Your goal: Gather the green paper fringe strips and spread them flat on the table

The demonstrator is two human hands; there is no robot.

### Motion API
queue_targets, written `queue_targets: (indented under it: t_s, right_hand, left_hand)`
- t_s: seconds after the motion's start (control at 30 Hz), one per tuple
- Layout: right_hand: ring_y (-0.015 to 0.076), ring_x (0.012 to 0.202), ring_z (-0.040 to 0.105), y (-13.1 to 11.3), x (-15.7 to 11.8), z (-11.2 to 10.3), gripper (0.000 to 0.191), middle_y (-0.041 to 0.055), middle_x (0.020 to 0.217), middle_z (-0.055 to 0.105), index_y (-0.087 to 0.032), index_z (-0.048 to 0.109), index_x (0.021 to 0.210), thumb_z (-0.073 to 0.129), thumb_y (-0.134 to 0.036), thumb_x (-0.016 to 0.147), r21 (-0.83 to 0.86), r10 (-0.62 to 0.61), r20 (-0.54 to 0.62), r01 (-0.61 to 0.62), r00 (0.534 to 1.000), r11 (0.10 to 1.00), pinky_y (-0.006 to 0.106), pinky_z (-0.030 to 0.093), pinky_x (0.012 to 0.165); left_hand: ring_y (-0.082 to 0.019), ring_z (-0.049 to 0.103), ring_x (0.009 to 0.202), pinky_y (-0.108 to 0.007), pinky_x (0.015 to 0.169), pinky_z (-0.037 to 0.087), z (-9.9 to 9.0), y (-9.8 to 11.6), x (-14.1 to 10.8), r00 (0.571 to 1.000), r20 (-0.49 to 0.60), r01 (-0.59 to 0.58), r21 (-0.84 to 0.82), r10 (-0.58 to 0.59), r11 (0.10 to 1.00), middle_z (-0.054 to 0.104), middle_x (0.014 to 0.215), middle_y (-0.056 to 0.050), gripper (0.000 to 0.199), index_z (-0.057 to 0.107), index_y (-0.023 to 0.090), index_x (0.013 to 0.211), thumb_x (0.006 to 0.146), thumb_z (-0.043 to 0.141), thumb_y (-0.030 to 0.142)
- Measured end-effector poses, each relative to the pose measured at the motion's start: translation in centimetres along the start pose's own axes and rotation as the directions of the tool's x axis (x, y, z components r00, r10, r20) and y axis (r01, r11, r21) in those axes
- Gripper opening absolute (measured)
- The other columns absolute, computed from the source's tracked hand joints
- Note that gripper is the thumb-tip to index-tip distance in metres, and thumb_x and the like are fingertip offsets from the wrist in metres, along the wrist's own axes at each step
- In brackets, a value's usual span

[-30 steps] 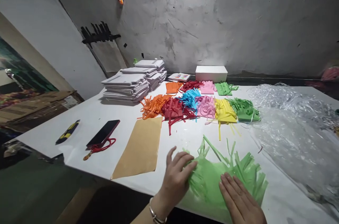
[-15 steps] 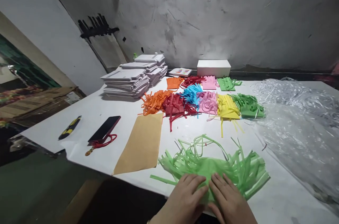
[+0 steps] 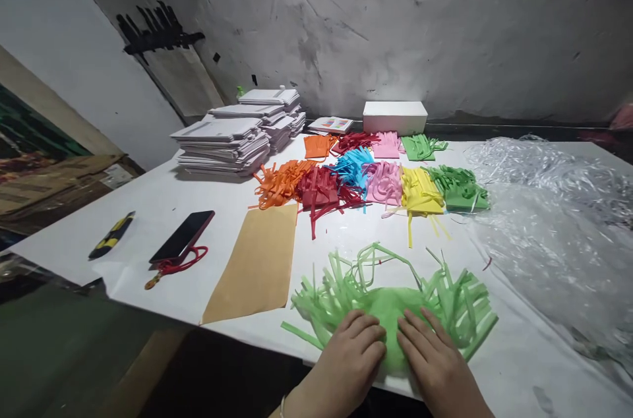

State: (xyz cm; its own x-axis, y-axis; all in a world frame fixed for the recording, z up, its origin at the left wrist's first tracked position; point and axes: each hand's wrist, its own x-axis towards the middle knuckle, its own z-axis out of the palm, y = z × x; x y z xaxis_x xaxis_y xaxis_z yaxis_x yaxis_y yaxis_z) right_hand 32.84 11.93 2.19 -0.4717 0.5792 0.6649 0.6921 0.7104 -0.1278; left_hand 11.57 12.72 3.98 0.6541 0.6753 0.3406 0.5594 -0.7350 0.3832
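Brown cardboard (image 3: 59,190) is seen at the left, beyond the edge of the white table (image 3: 153,200). On the table, from the left, lies first a dark blue and yellow object (image 3: 113,235), then a black phone (image 3: 182,235) with a red strap (image 3: 174,268) at its near end. On the far side, more to the right, stand stacks of white flat pieces (image 3: 222,141). Near them, closer to the person, lies a tan sheet (image 3: 252,266).

Next comes an orange bundle (image 3: 281,184), touching a dark red bundle (image 3: 319,188). In the near part, right of the middle, the left hand (image 3: 353,349) rests upon a green fringed sheet (image 3: 390,302), which lies spread at the near edge. Its fingers are close together and slightly bent. Farther away are a blue bundle (image 3: 353,164), a pink bundle (image 3: 384,182), a white box (image 3: 394,118) and a yellow bundle (image 3: 420,192).

The right hand (image 3: 435,352) also lies on the sheet, its fingers long and only narrowly apart. Whether either hand pinches the sheet, one cannot tell. Farther right are a green bundle (image 3: 457,190) and clear plastic (image 3: 554,260).
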Motion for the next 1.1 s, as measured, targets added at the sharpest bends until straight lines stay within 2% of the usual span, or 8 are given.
queue_targets:
  t_s: [0.2,0.33,0.43,0.63,0.83,0.9,1.0,1.1]
  right_hand:
    - [0.019,0.111,0.067,0.3,-0.9,0.9,0.038,0.005,0.111,0.076,-0.017,0.068,0.111,0.031,-0.008,0.105,0.061,-0.007,0.025,0.006,1.0,0.998,0.038,0.036,0.112]
    - [0.0182,0.086,0.068,1.2,-0.4,0.6,0.029,0.0014,0.09,0.073,-0.021,0.065,0.108,0.036,-0.02,0.108,0.109,0.211,0.057,-0.216,0.976,0.97,0.037,0.044,0.089]
    - [0.0181,0.074,0.063,2.0,0.5,0.7,0.026,-0.002,0.077,0.067,-0.025,0.065,0.095,0.042,-0.024,0.106,0.1,0.303,0.145,-0.318,0.942,0.943,0.034,0.044,0.076]
    - [0.0185,0.06,0.06,2.8,1.9,2.0,0.04,-0.0026,0.066,0.063,-0.025,0.058,0.075,0.036,-0.027,0.108,0.014,0.352,0.178,-0.36,0.919,0.933,0.034,0.039,0.066]
    - [0.0202,0.056,0.059,3.4,2.6,3.2,0.036,-0.0009,0.062,0.062,-0.023,0.058,0.084,0.033,-0.03,0.109,-0.107,0.401,0.097,-0.391,0.911,0.914,0.035,0.035,0.065]
    - [0.0233,0.067,0.061,3.3,3.0,2.9,0.03,0.004,0.072,0.066,-0.021,0.06,0.093,0.034,-0.027,0.107,-0.163,0.427,0.039,-0.416,0.903,0.895,0.038,0.037,0.072]
    - [0.0263,0.09,0.061,2.8,3.6,1.8,0.026,0.0105,0.095,0.068,-0.017,0.063,0.103,0.038,-0.018,0.104,-0.116,0.31,0.003,-0.307,0.951,0.944,0.044,0.039,0.088]
    - [0.0192,0.082,0.058,2.2,3.9,1.1,0.03,0.0034,0.085,0.064,-0.02,0.065,0.091,0.038,-0.013,0.103,0.025,0.041,0.092,-0.044,0.995,0.999,0.038,0.042,0.09]
  left_hand:
    - [-0.031,0.062,0.115,-0.044,0.101,0.052,0.1,-0.3,0.1,0.995,0.091,0.045,0.054,-0.049,0.998,0.068,0.127,-0.012,0.038,0.062,0.014,0.119,0.083,0.058,0.002]
    - [-0.027,0.066,0.106,-0.041,0.093,0.056,-0.5,-1.0,0.7,0.978,0.098,0.18,0.047,-0.183,0.983,0.073,0.114,-0.01,0.026,0.067,0.016,0.104,0.089,0.052,0.0]
    - [-0.025,0.068,0.089,-0.038,0.081,0.056,-1.4,-1.2,1.9,0.93,0.162,0.323,0.068,-0.33,0.944,0.073,0.092,-0.007,0.02,0.067,0.018,0.092,0.099,0.049,0.013]
    - [-0.024,0.069,0.086,-0.032,0.073,0.05,-2.5,-1.4,4.3,0.788,0.254,0.536,0.165,-0.561,0.828,0.073,0.089,-0.006,0.019,0.067,0.019,0.085,0.099,0.055,0.02]
    - [-0.027,0.072,0.085,-0.033,0.068,0.048,-1.8,-2.4,5.1,0.714,0.248,0.606,0.252,-0.655,0.755,0.075,0.092,-0.009,0.021,0.07,0.017,0.091,0.1,0.052,0.022]
    - [-0.027,0.073,0.085,-0.032,0.068,0.048,-1.6,-2.6,5.4,0.704,0.253,0.608,0.266,-0.663,0.748,0.076,0.092,-0.009,0.021,0.07,0.018,0.091,0.1,0.051,0.023]
    - [-0.028,0.073,0.085,-0.033,0.067,0.048,-1.5,-2.7,5.7,0.699,0.26,0.606,0.279,-0.666,0.745,0.076,0.091,-0.009,0.022,0.07,0.017,0.091,0.099,0.051,0.023]
    - [-0.028,0.073,0.083,-0.033,0.066,0.048,-1.5,-2.9,5.9,0.704,0.259,0.598,0.285,-0.661,0.749,0.076,0.09,-0.01,0.022,0.07,0.017,0.09,0.099,0.051,0.023]
